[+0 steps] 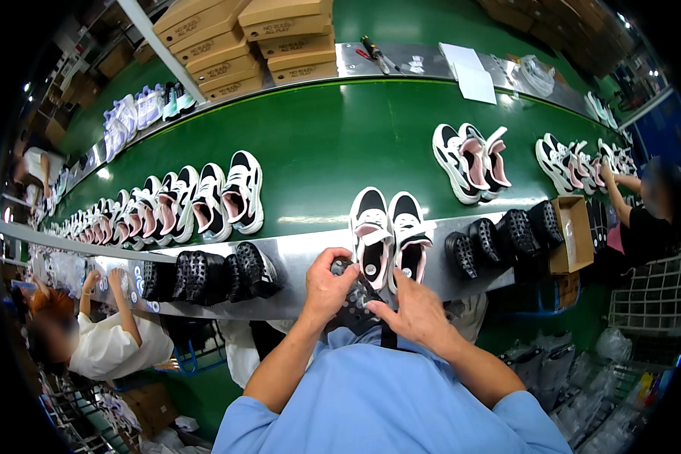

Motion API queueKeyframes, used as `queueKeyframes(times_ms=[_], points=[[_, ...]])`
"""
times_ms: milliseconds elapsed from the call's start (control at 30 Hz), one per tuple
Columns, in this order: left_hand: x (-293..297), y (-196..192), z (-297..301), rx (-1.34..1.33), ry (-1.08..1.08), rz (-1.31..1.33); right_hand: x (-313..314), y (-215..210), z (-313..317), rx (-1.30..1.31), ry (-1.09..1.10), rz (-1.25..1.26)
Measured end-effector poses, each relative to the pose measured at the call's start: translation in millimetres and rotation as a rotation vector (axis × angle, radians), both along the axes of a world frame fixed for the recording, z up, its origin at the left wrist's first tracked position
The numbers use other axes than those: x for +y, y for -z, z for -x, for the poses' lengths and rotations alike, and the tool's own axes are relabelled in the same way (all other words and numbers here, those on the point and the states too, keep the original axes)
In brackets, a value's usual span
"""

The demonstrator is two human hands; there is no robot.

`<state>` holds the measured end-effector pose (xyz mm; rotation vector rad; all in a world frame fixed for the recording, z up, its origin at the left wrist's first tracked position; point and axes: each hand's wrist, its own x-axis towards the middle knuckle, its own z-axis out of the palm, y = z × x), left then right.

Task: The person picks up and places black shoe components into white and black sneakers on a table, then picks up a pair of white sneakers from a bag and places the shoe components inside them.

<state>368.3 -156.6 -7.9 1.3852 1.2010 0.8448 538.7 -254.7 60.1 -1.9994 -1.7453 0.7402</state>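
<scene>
In front of me a pair of white and black sneakers with pink lining stands side by side at the metal bench edge: a left sneaker (371,231) and a right sneaker (408,238). Their heels point toward me. My left hand (330,286) is closed round a black, dotted, shoe-shaped piece (353,309) close to my body. The thumb of my right hand (418,309) presses on that piece from the other side. Its fingers lie near the right sneaker's heel, and their tips are partly hidden.
A green belt (340,136) crosses ahead, bearing a long row of similar sneakers (178,200) at left and more sneakers (469,163) at right. Black dotted pieces (204,274) line the metal ledge. Shoe boxes (291,38) are stacked beyond. Co-workers sit at both sides.
</scene>
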Motion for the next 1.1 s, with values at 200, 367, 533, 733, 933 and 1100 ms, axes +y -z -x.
queueKeyframes(times_ms=[200, 367, 533, 733, 933, 1100], points=[[-3, 13, -47, -0.012, -0.001, 0.094, -20, 9, -25, -0.122, -0.156, 0.082], [54, 30, -43, 0.441, 0.051, -0.571, -10, 15, -46, -0.16, -0.105, 0.064], [86, 48, -56, 0.321, 0.501, -0.646, 22, 17, -39, -0.342, -0.138, 0.162], [89, 51, -51, 0.23, 0.536, -0.462, 65, 101, 16, -0.587, -0.01, -0.194], [106, 52, -36, 0.2, 0.562, -0.258, 72, 121, 17, -0.569, -0.121, -0.185], [115, 75, -26, 0.207, 0.517, -0.079, 72, 125, 15, -0.333, -0.056, -0.262]])
